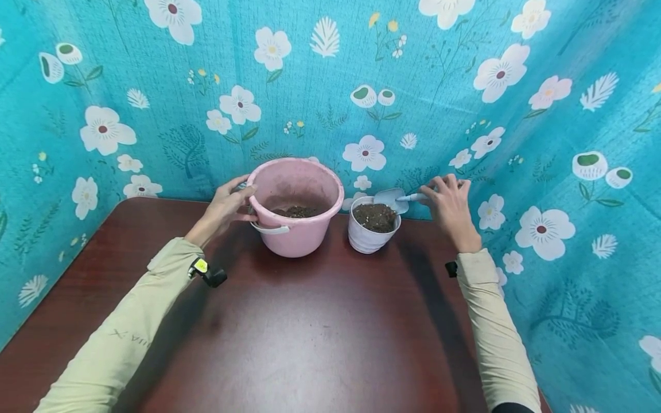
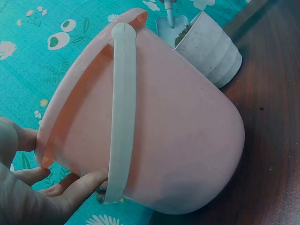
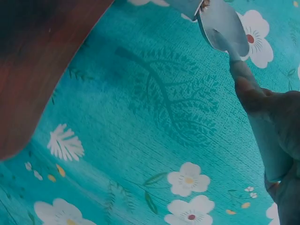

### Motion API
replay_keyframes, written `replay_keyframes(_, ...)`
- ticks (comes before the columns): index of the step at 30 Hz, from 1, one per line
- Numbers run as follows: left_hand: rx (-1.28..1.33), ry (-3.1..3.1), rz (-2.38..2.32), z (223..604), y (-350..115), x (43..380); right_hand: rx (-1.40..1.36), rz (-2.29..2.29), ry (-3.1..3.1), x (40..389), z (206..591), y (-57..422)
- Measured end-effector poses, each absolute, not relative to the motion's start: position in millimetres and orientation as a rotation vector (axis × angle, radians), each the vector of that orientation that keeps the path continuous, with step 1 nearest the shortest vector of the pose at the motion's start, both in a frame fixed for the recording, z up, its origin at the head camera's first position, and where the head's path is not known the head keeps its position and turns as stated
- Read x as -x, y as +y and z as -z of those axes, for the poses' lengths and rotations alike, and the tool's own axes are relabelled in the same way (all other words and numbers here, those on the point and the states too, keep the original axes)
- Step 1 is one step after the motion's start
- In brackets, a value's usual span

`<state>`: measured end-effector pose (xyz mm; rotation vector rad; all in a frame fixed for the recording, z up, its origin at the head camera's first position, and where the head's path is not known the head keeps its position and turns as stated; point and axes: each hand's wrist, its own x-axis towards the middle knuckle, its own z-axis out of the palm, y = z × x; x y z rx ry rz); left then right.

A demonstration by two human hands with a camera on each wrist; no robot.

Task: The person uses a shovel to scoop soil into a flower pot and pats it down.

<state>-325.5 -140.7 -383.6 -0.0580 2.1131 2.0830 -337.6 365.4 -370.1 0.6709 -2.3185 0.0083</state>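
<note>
A pink bucket (image 1: 296, 238) with a white handle (image 2: 123, 112) stands at the back of the table, some dark soil (image 1: 300, 212) at its bottom. My left hand (image 1: 227, 201) grips its rim on the left side, thumb at the rim and fingers beneath near the handle. To the right sits a white flowerpot (image 1: 368, 242) heaped with soil (image 1: 374, 217). My right hand (image 1: 450, 203) holds a light grey-blue hand trowel (image 3: 227, 30) by its handle, palm down. The trowel's blade leans at the pot's right rim, beside the soil.
A dark reddish-brown table (image 1: 310, 344) lies under both containers. Blue flowered cloth (image 1: 299, 74) hangs close behind the bucket and pot and along both sides. Black wrist cameras sit at both cuffs.
</note>
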Motion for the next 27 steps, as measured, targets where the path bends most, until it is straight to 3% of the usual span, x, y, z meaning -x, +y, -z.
replay_keyframes(9,0.061,2.109,-2.092,382,-141,326,-0.573,0.061,-2.275,327,359,358)
replay_keyframes(17,0.039,2.125,-2.083,382,-141,325,-0.553,-0.240,-2.675,301,345,342)
replay_keyframes(27,0.037,2.108,-2.096,384,-142,325,-0.567,-0.166,-2.951,298,339,327)
